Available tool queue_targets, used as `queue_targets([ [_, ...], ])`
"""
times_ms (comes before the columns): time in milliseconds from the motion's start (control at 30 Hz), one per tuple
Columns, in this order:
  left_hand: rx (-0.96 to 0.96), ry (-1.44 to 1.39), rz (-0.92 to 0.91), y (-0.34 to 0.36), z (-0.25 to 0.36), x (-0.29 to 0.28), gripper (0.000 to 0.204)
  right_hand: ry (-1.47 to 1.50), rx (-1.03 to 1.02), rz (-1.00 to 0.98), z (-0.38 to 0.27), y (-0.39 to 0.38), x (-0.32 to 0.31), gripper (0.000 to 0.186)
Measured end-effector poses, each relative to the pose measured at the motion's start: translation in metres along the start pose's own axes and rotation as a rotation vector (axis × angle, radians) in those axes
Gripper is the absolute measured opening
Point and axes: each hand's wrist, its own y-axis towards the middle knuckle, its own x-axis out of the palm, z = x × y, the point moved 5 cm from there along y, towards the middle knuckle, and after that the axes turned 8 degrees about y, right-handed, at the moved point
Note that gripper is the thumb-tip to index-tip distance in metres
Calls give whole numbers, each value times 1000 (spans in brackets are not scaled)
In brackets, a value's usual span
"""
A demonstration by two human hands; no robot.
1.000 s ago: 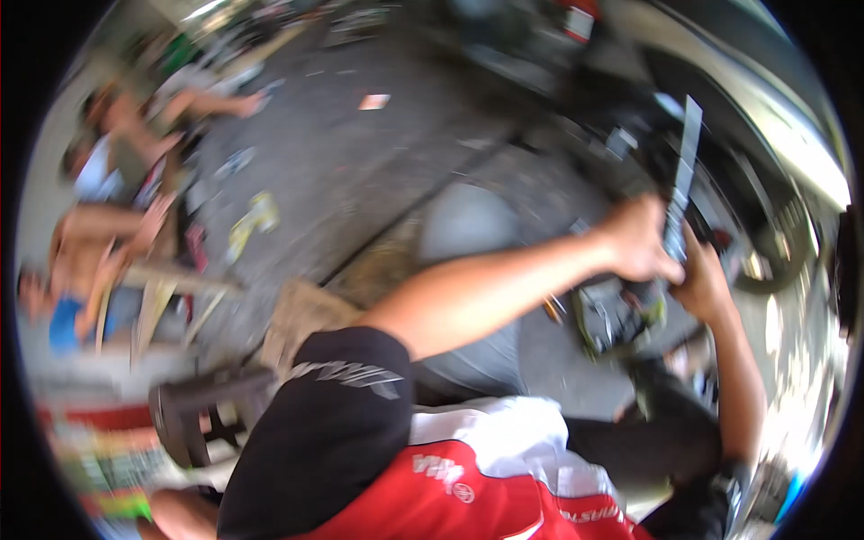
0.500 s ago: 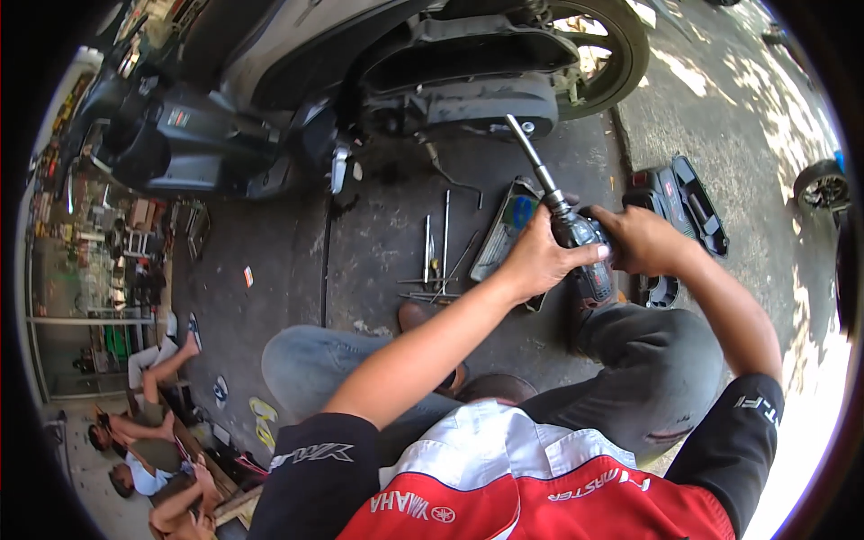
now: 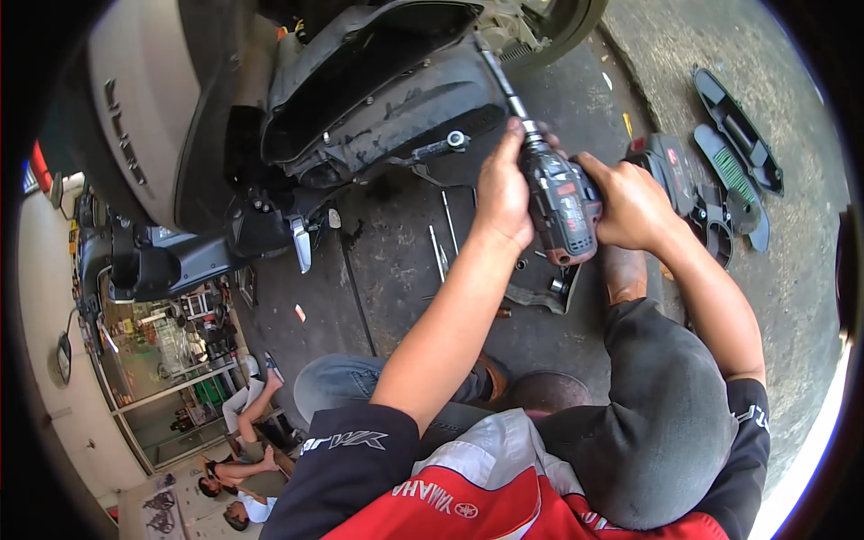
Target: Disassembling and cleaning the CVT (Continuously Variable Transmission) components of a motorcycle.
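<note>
A dark cordless impact wrench [image 3: 562, 207] with a long shiny extension bar [image 3: 502, 79] is held in both my hands. My right hand [image 3: 634, 202] is closed round its grip, with the battery [image 3: 666, 166] beyond. Against the left side and nose of the tool, my left hand [image 3: 504, 189] is wrapped, its fingertips partly hidden behind. The bar's far end reaches the rear edge of the scooter's black engine cover [image 3: 396, 121]; whether it seats on a bolt I cannot tell.
The scooter [image 3: 153, 108] stands at the far left, its rear wheel [image 3: 576, 31] beyond the bar. Long metal tools [image 3: 441, 247] and a tray with sockets [image 3: 549, 292] lie below. Black plastic covers [image 3: 738, 130] rest on the right. Other people [image 3: 247, 468] sit at lower left.
Both hands have moved the impact wrench up and forward, bringing the bar's end to the engine cover. The view has shifted closer to the scooter.
</note>
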Motion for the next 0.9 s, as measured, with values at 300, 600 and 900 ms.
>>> queue_targets([
  [300, -18, 33, -5, 4, 11, -21, 32, 156, 41, -24, -4, 11, 23, 58],
  [600, -8, 89, -38, 15, 7, -30, 35, 85, 43, 8, 9, 13, 29, 57],
  [900, -33, -188, -225, 16, 7, -14, 40, 693, -120, 36, 12, 17, 41, 44],
])
